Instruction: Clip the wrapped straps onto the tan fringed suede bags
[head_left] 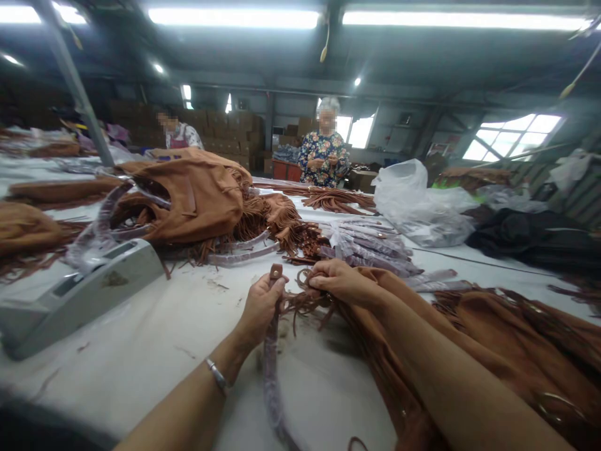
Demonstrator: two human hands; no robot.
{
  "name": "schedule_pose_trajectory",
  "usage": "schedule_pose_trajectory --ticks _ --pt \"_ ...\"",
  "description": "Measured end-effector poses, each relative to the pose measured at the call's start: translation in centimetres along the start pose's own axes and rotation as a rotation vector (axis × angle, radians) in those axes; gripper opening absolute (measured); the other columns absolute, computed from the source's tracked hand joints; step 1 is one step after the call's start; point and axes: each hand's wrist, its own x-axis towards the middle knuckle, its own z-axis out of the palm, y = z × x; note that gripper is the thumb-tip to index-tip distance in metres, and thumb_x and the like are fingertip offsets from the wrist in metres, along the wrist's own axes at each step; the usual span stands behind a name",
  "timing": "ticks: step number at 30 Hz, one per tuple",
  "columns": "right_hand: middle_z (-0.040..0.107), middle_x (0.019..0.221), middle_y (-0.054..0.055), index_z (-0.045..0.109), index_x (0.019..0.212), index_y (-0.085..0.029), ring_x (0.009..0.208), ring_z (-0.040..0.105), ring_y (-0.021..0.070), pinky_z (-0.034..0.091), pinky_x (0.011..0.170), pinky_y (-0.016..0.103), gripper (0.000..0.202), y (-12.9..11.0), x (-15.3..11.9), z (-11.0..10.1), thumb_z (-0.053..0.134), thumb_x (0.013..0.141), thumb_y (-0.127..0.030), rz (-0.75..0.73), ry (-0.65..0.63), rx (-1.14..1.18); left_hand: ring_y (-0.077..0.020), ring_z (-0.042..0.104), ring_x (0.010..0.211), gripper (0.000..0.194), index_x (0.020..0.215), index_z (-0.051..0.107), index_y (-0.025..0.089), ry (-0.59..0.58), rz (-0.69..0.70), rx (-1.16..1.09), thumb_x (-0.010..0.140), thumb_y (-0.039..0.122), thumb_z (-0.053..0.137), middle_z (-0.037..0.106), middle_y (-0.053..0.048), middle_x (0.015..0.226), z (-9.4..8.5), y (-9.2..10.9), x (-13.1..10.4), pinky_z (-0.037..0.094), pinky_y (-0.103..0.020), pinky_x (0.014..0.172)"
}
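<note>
My left hand is closed on a brown strap wrapped in clear plastic; its bare end with a metal stud sticks up above the thumb. Below the hand the strap hangs in a curve toward me. Close by on the right, my right hand pinches the edge of a brown fringed bag beside a metal ring. Strap end and ring are a small gap apart. Fringe strands hang under my right fingers, and the rest of the bag lies partly hidden beneath my right forearm.
A grey tape dispenser stands at left, with a brown fringed bag behind it. Plastic-wrapped straps lie in a pile beyond my hands. White plastic bags and dark cloth are at right. Across the table are two people.
</note>
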Motion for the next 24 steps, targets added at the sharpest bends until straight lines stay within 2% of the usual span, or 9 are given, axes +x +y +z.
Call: schedule_pose_trajectory --ticks 3,5,9,16,20,24 --pt "0.058 0.062 0.0 0.057 0.079 -0.012 0.05 0.049 0.0078 0.037 0.048 0.019 0.02 0.2 -1.8 0.7 0.051 0.074 -0.03 0.008 0.011 0.468 -0.0039 0.041 0.038 0.031 0.086 0.051 0.015 -0.13 -0.075 -0.13 0.078 0.044 0.057 0.048 0.007 0.055 1.2 0.3 -1.0 0.031 -0.016 0.038" --pt "0.055 0.057 -0.002 0.056 0.075 -0.013 0.047 0.047 0.0072 0.036 0.047 0.019 0.018 0.3 -2.4 0.9 0.055 0.07 -0.03 0.026 -0.001 0.588 -0.0037 0.04 0.036 0.031 0.081 0.051 0.015 -0.155 -0.114 -0.195 0.076 0.043 0.061 0.046 0.007 0.053 2.0 0.3 -1.2 0.03 -0.016 0.037" --pt "0.051 0.05 -0.003 0.057 0.066 -0.012 0.041 0.042 0.0064 0.031 0.041 0.019 0.017 1.0 -2.5 0.5 0.059 0.063 -0.028 0.096 -0.095 0.569 -0.0029 0.036 0.033 0.031 0.074 0.049 0.015 -0.129 -0.169 -0.286 0.073 0.041 0.064 0.042 0.008 0.049 2.7 0.1 -0.9 0.028 -0.015 0.033" --pt "0.048 0.042 -0.004 0.057 0.057 -0.012 0.036 0.036 0.0057 0.026 0.036 0.018 0.009 2.0 -1.1 0.2 0.056 0.06 -0.02 0.127 -0.225 0.452 -0.0031 0.036 0.031 0.033 0.065 0.048 0.013 -0.134 -0.25 -0.207 0.071 0.04 0.067 0.042 0.007 0.045 2.1 -0.1 -0.2 0.026 -0.014 0.03" --pt "0.047 0.041 -0.004 0.053 0.055 -0.013 0.036 0.038 0.0065 0.028 0.035 0.018 0.012 2.0 -1.0 0.4 0.057 0.062 -0.021 0.159 -0.173 0.527 -0.0028 0.037 0.033 0.031 0.065 0.046 0.015 -0.082 -0.203 -0.194 0.068 0.031 0.072 0.043 0.008 0.047 2.2 -0.4 -0.5 0.029 -0.014 0.032" --pt "0.049 0.042 -0.003 0.054 0.057 -0.013 0.037 0.04 0.0064 0.031 0.036 0.017 0.012 2.1 -0.8 0.6 0.058 0.065 -0.021 0.159 -0.118 0.576 -0.0032 0.041 0.036 0.028 0.071 0.05 0.013 -0.025 -0.196 -0.159 0.069 0.031 0.071 0.048 0.006 0.053 2.7 -0.9 -1.1 0.031 -0.015 0.034"
